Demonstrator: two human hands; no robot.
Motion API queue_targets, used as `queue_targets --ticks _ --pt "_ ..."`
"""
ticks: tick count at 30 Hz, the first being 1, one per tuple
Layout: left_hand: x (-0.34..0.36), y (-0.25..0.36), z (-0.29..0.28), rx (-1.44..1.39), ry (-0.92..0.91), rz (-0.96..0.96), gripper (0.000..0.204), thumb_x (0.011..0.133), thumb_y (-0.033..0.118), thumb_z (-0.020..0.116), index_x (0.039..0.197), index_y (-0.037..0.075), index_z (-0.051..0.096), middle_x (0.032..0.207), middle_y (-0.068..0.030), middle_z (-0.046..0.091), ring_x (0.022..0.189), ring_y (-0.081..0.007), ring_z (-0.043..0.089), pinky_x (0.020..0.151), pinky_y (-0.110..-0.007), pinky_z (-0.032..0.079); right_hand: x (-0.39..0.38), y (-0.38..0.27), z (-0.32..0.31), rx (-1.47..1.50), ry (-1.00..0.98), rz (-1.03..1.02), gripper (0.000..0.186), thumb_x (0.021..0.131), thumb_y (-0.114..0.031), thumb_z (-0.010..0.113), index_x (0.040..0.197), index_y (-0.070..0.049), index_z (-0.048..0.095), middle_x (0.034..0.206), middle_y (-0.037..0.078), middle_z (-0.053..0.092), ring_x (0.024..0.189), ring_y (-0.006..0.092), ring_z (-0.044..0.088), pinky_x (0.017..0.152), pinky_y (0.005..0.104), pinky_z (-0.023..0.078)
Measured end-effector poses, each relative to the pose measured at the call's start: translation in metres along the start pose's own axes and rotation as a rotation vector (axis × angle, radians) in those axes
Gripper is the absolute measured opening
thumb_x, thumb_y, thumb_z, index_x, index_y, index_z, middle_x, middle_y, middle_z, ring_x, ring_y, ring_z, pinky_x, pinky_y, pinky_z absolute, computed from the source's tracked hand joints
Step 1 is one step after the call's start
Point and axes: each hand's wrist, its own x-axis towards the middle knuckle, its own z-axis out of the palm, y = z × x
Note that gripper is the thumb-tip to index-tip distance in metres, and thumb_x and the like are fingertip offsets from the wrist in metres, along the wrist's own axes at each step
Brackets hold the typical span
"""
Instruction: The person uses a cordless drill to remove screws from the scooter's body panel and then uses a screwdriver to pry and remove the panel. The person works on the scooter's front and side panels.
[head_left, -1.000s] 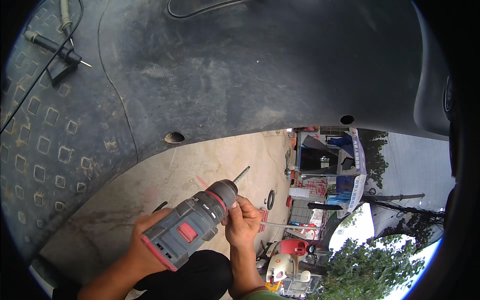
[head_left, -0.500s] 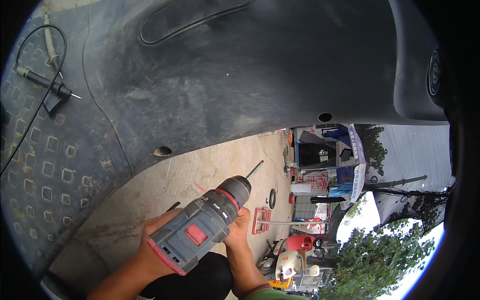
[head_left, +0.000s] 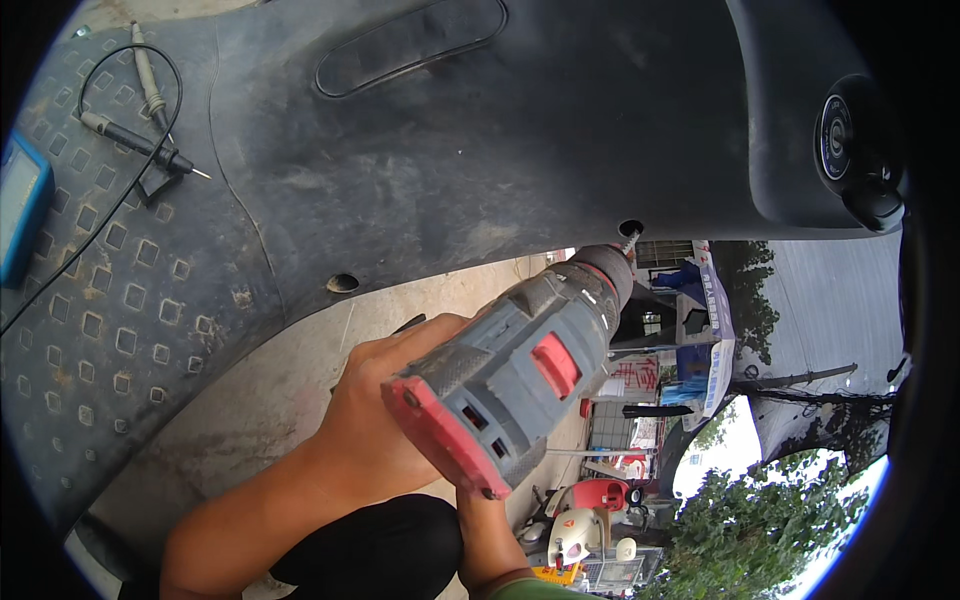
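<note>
My left hand (head_left: 385, 370) grips a grey and red power drill (head_left: 515, 365), held large across the middle. Its drill bit (head_left: 630, 238) reaches the round hole (head_left: 631, 227) near the lower edge of a black plastic vehicle body (head_left: 480, 150); whether it is inside, I cannot tell. My right hand (head_left: 483, 520) is mostly hidden behind the drill, with its wrist below and what may be a fingertip beside the chuck. A second hole (head_left: 342, 283) sits farther left in the body.
Two probes with cable (head_left: 135, 140) and a blue meter (head_left: 25, 210) lie on the ridged footboard (head_left: 100, 330). A lock switch (head_left: 838, 135) is on the right. Beyond are concrete ground (head_left: 230, 430), parked scooters (head_left: 580, 530), a stall (head_left: 690, 320) and trees (head_left: 740, 520).
The drill and both hands have moved up and right, bringing the bit from over the open ground to the hole in the black body. The view has shifted slightly.
</note>
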Motion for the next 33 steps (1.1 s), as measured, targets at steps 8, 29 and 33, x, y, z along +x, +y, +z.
queue_targets --ticks 8,29,33 --pt "0.022 0.005 0.011 0.151 0.013 -0.103 0.032 0.070 0.015 0.074 0.095 0.001 0.061 0.085 -0.0190 0.066 0.076 -0.0394 0.066 0.066 -0.044 0.051 -0.001 -0.042 0.029 -0.185 -0.013 -0.246 0.036 0.089 -0.004 0.069 0.123 0.002 0.061 0.123 0.012 0.066 0.111 0.0203 0.062 0.096 0.0363 0.049" --pt "0.050 0.014 0.018 0.326 -0.048 -0.147 0.018 0.077 0.014 0.067 0.083 0.000 0.056 0.078 -0.0234 0.066 0.075 -0.0442 0.066 0.071 -0.051 0.053 -0.003 -0.048 0.026 0.007 -0.070 -0.127 0.022 0.102 -0.015 0.057 0.092 0.002 0.066 0.069 0.002 0.059 0.057 0.0071 0.050 0.052 0.0223 0.041" --pt "0.058 0.013 0.013 0.286 -0.087 -0.195 0.017 0.076 0.013 0.068 0.085 0.001 0.059 0.074 -0.0230 0.066 0.076 -0.0445 0.066 0.073 -0.051 0.053 -0.005 -0.048 0.026 0.047 -0.089 -0.017 0.021 0.102 -0.014 0.057 0.093 0.003 0.066 0.070 0.002 0.060 0.057 0.0073 0.050 0.052 0.0223 0.041"
